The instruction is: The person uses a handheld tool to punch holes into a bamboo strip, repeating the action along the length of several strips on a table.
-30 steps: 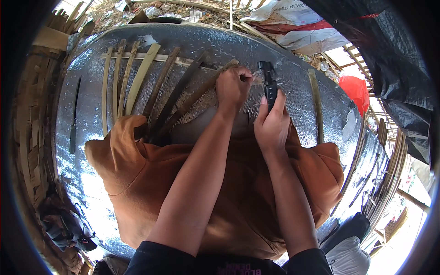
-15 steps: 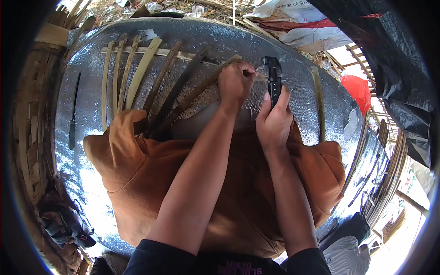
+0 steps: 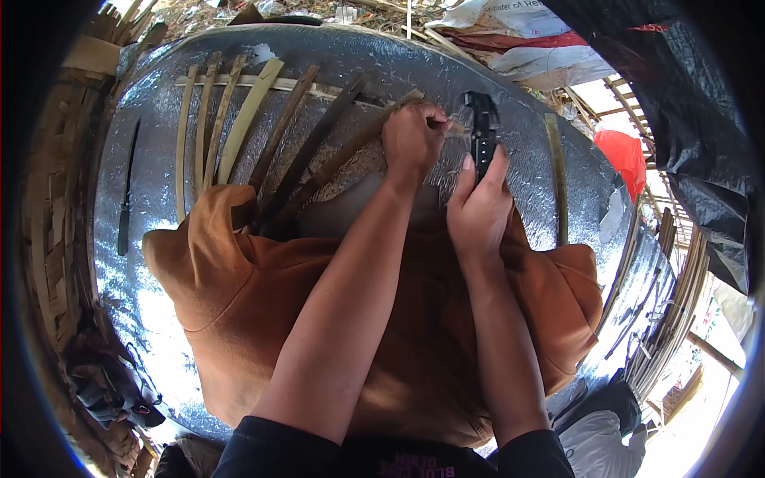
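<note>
The right hand (image 3: 480,203) is closed round a black tool (image 3: 483,131), long axis toward twelve o'clock. At ten o'clock from it, the left hand (image 3: 413,142) is curled shut, contents unclear; the tool stands near its fingertips' three o'clock.

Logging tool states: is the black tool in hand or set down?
In hand: the right hand grips the black tool by its handle.
</note>
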The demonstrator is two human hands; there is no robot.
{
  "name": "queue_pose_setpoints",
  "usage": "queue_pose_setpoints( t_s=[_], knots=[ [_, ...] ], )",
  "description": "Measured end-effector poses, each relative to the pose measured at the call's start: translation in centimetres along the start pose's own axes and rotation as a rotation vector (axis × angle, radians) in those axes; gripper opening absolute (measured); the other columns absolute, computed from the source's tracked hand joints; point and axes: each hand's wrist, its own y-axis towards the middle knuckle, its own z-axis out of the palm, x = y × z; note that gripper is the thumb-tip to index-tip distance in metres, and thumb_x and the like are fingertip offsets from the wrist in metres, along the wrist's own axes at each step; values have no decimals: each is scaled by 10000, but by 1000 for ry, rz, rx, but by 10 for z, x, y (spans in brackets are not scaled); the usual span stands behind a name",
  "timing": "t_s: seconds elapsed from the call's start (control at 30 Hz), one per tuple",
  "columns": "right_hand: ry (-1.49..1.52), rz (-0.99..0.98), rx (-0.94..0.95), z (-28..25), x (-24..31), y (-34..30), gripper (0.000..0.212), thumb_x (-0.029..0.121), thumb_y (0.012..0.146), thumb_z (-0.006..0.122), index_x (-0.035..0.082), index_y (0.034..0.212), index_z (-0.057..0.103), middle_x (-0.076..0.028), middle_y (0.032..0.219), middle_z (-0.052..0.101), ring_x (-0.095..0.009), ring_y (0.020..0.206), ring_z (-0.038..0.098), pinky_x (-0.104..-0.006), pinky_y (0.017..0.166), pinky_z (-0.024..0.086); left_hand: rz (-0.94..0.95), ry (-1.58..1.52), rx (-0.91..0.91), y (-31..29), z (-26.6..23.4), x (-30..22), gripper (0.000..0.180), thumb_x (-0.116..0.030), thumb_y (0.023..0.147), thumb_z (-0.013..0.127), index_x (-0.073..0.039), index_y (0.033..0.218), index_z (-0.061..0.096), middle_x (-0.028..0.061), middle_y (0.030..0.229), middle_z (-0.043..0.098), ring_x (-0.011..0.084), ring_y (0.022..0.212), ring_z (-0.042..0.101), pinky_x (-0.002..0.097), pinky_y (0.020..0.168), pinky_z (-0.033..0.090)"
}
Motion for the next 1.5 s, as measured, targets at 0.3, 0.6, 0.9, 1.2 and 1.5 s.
queue_pose_setpoints(
  t_s=[0.3, 0.6, 0.9, 1.2, 1.5],
  knots=[
    [-49, 48, 52, -1, 0, 3, 401, 129, 997, 578, -49, 1338, 466, -335, 986, 666, -522, 859, 671, -575, 685, 538, 6, 5, -13, 1, 2, 0, 113, -122, 765, 838, -78, 858, 791, 124, 856, 760, 312, 788, 740, 408, 748, 570],
    [-106, 51, 155, -4, -2, 7, 423, 122, 1005, 569, -58, 1362, 431, -334, 987, 663, -523, 848, 670, -572, 659, 534, -53, 65, 6, 0, 0, -4, 124, -143, 769, 846, -77, 853, 784, 131, 847, 756, 315, 780, 737, 412, 737, 566],
    [-17, -3, 75, -1, -4, 1, 442, 125, 996, 588, -57, 1363, 421, -337, 964, 664, -526, 842, 670, -573, 659, 538, -38, -8, -41, -3, -1, 0, 130, -132, 757, 850, -76, 858, 788, 128, 810, 751, 330, 773, 737, 412, 731, 570],
    [21, 31, 35, -5, 3, 2, 418, 110, 991, 586, -32, 1357, 441, -331, 956, 672, -513, 842, 678, -577, 659, 533, -5, -9, -35, -1, -1, -1, 93, -121, 755, 839, -83, 826, 791, 126, 807, 753, 315, 756, 739, 399, 731, 575],
    [5, 19, -14, -5, 3, 8, 450, 98, 983, 583, -15, 1392, 436, -321, 976, 686, -508, 839, 684, -573, 688, 539, -62, 49, 16, 3, 0, -5, 195, -152, 745, 849, -62, 909, 795, 129, 871, 767, 293, 805, 751, 382, 759, 574]
  ],
)
